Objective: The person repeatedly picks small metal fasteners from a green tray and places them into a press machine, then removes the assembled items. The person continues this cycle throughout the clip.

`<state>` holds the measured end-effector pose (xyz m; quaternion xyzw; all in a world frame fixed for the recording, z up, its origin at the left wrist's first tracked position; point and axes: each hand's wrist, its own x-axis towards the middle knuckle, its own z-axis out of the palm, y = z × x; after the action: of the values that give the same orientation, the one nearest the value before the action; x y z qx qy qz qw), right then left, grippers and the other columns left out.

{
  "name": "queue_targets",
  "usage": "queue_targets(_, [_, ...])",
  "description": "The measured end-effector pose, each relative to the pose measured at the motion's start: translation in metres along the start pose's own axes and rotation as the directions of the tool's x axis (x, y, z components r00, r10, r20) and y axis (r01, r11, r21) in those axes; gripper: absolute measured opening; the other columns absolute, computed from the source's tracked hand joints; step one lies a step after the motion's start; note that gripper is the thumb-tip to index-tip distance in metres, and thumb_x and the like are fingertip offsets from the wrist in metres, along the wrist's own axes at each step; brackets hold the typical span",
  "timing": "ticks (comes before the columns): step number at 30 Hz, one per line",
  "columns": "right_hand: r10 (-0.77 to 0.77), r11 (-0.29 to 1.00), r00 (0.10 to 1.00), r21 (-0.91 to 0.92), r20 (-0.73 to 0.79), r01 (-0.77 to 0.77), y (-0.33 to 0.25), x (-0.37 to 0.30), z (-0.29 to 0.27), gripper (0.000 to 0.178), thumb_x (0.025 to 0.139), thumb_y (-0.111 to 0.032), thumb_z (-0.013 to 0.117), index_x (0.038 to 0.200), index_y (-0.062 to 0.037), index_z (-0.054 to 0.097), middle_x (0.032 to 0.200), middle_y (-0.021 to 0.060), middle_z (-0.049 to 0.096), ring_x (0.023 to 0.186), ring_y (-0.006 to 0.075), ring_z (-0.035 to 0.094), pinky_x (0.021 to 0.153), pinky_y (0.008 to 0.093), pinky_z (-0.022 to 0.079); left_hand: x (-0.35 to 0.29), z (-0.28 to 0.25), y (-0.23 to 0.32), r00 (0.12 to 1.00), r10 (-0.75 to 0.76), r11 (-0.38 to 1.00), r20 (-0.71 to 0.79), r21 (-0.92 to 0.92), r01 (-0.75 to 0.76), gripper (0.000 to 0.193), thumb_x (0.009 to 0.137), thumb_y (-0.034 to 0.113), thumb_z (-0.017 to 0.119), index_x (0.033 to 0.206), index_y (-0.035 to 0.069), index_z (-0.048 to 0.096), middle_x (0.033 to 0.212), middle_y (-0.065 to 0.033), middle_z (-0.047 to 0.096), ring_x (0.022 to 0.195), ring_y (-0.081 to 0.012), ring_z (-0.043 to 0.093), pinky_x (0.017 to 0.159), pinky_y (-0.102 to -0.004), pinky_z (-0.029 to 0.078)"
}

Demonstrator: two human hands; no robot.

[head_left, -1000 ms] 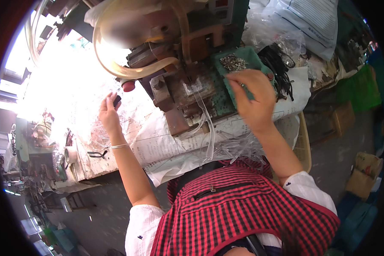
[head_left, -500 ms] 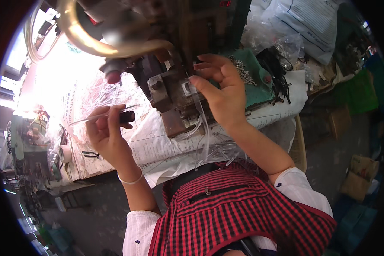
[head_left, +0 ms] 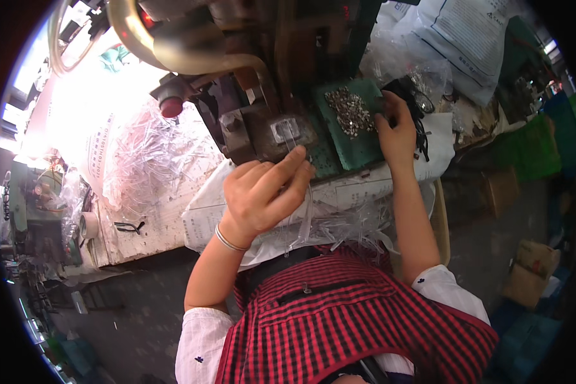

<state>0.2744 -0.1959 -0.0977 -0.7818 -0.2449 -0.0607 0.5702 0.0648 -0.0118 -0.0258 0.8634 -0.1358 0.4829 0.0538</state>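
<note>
My left hand [head_left: 256,195] is closed in a pinch on a clear plastic strip [head_left: 290,136]. The strip's far end lies on the small bright metal plate [head_left: 277,130] of a bench machine [head_left: 249,137], under its upright head. More clear strip trails below my fingers toward the apron. At the right side of the green tray [head_left: 340,142], my right hand [head_left: 398,137] rests on the edge, thumb and fingers apart. It covers the spot where a red button showed earlier. Small metal pieces [head_left: 352,112] lie heaped in the tray, left of that hand.
A large pile of clear strips [head_left: 150,160] spreads over the table at left. A red knob [head_left: 171,107] and a thick pale hose [head_left: 134,38] stick out from the machine. Black wires [head_left: 422,121] and plastic bags [head_left: 461,45] lie at right. Small black snips [head_left: 130,227] sit near the front edge.
My left hand has come right to the machine with a strip; the black object it held no longer shows. My right hand has left the metal plate for the green tray's right edge.
</note>
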Motion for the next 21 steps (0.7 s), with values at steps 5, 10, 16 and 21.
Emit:
queue_targets(5, [-0.041,0.939,0.973,-0.323,0.226,0.114,0.003,-0.026,-0.008,0.025,0.081,-0.007,0.076,0.106,-0.0075,0.073,0.106,0.0108,0.069,0.105,0.0336,0.064,0.091,0.0429,0.051,-0.004,0.007,-0.003,0.999,0.002,1.000,-0.042,0.006,-0.002,0.020,0.075,0.005,0.082,0.091,0.009,0.070,0.105,-0.0087,0.076,0.056,-0.0084,0.057,0.048,-0.0246,0.044])
queue_targets(10, [-0.123,0.867,0.971,-0.453,0.207,0.206,-0.006,-0.027,0.008,0.013,0.079,-0.010,0.079,0.090,-0.0085,0.074,0.101,0.0099,0.067,0.104,0.0341,0.062,0.088,0.0456,0.050,-0.009,0.001,0.007,0.990,-0.140,0.988,0.004,-0.070,0.140,0.023,0.076,0.003,0.080,0.099,0.006,0.075,0.113,-0.0101,0.076,0.060,-0.0124,0.063,0.052,-0.0273,0.049])
queue_targets(16, [-0.170,0.869,0.971,-0.440,0.168,0.228,-0.008,-0.031,0.020,0.008,0.081,-0.012,0.076,0.089,-0.0090,0.075,0.095,0.0086,0.070,0.096,0.0335,0.066,0.084,0.0450,0.052,-0.048,-0.051,0.050,0.850,-0.500,0.852,0.168,-0.079,0.517,0.035,0.081,0.001,0.081,0.115,0.003,0.073,0.118,-0.0146,0.076,0.076,-0.0200,0.072,0.063,-0.0295,0.056])
queue_targets(21, [0.219,0.975,0.973,-0.044,0.073,-0.216,-0.004,-0.029,0.004,0.013,0.087,-0.010,0.075,0.099,-0.0054,0.075,0.086,0.0025,0.073,0.076,0.0116,0.066,0.073,0.0269,0.051,-0.039,-0.105,-0.007,0.743,-0.543,0.732,-0.392,0.213,0.647,0.015,0.090,-0.007,0.074,0.101,0.001,0.077,0.100,-0.0097,0.078,0.078,-0.0192,0.071,0.065,-0.0273,0.055])
